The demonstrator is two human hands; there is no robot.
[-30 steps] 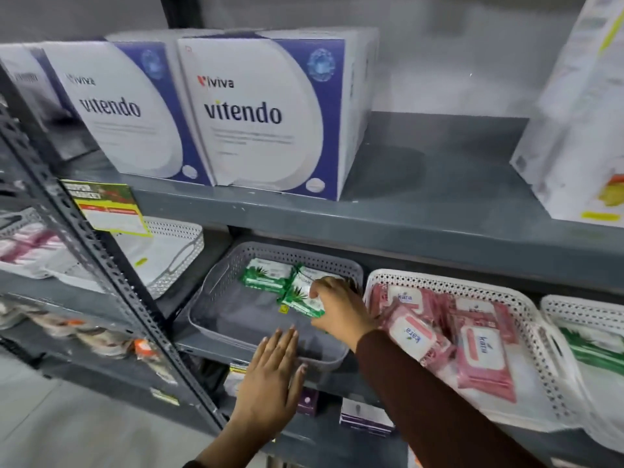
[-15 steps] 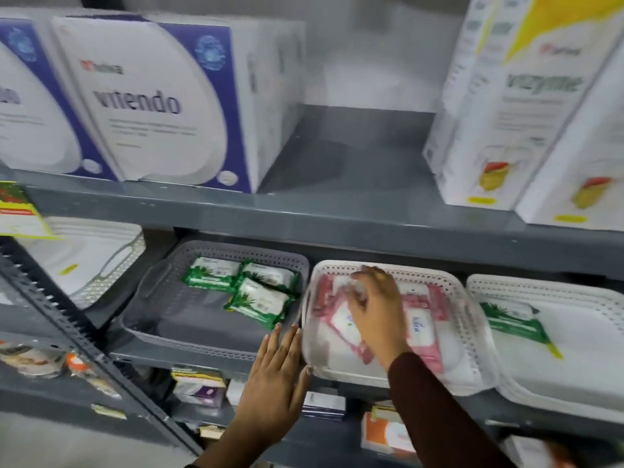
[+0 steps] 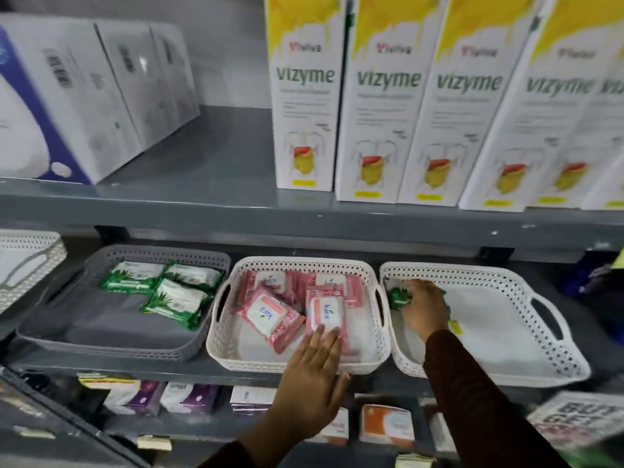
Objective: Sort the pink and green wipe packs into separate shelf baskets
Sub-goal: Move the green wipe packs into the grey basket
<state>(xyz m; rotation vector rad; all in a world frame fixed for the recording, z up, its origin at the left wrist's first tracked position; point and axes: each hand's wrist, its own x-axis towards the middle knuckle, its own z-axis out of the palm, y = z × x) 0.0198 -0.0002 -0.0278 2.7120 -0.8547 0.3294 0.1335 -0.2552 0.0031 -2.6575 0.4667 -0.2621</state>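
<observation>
On the middle shelf [image 3: 101,364], three baskets sit side by side. At left, the grey basket [image 3: 60,336] holds three green wipe packs [image 3: 170,297] clustered toward its back right corner, two of them overlapping; the front half of its floor is bare. At centre, the white basket [image 3: 219,339] holds the pink wipe packs [image 3: 270,314], several lying flat and stacked at the back, two tilted across the front with their white labels facing up. The left hand [image 3: 312,380] rests over the front rim of this basket, palm down, fingers straight and held close together, with the fingertips [image 3: 320,332] lying on the front end of the nearest pink pack. At right, the second white basket [image 3: 547,336] holds one green pack [image 3: 396,295] near its back left corner. The right hand [image 3: 423,307], with a dark maroon sleeve [image 3: 479,400] behind it, lies on top of that green pack, fingers curled down over it; whether they have closed around the pack cannot be told, as the hand hides most of it. A small yellow tag [image 3: 456,327] shows just beside the wrist. Above, the upper shelf [image 3: 202,206] carries a row of upright white and yellow boxes [image 3: 378,106] at right and white and blue boxes [image 3: 67,106] at left. Below, the lower shelf carries small cartons [image 3: 386,423], blurred.
</observation>
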